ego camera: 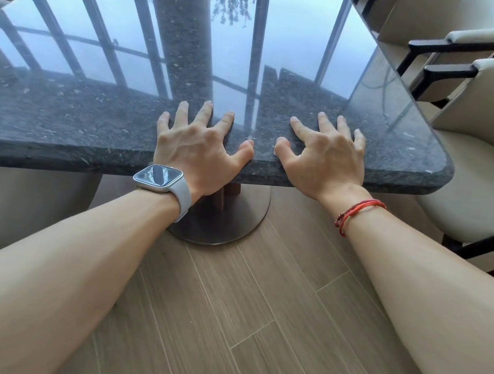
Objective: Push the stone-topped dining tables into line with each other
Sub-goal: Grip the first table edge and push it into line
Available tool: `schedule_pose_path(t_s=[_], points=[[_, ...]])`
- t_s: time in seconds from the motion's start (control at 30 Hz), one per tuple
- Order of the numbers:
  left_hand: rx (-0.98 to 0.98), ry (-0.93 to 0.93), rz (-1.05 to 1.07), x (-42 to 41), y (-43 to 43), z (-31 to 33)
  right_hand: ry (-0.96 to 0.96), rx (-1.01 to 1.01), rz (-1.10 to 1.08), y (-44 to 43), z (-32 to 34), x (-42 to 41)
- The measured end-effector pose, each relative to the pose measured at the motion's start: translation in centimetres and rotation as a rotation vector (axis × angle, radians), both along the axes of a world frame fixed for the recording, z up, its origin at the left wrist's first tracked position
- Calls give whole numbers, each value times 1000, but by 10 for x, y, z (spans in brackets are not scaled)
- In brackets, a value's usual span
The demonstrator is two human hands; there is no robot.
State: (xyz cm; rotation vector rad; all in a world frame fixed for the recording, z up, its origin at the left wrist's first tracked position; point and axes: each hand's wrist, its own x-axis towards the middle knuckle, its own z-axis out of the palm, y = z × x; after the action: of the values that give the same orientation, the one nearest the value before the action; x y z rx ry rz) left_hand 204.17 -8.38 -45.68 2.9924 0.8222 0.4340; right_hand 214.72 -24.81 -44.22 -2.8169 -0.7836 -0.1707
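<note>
My left hand (197,140) and right hand (324,152) lie flat and spread on the near strip of the stone-topped table (65,121), just below the middle of the frame. The fingers are splayed wide and grip nothing. Fingertips and thumbs press on the polished top, and the heels of my palms sit at its near edge. The slab lies straight ahead of both palms, running up the frame, with its near edge crossing from left to right. Neither hand is nearer than the other. The round pedestal base (237,216) shows on the wood floor (258,308) below the edge, under my left wrist and between my arms, so I judge a forward shove would pass close to the column rather than swing the top. Cream chairs (482,179) crowd the right side, one just beside the rounded near-right corner. The slab's left end is cut off by the frame, window reflections veil much of the surface, and no second table is in view, so I cannot tell which line I must match.
</note>
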Motion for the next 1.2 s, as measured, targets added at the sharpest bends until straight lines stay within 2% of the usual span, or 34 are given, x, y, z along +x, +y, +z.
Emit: schedule_pose_path(t_s=[1.2], points=[[-34,26,28,31,-13,4,-21,50,18,-9,-5,41]])
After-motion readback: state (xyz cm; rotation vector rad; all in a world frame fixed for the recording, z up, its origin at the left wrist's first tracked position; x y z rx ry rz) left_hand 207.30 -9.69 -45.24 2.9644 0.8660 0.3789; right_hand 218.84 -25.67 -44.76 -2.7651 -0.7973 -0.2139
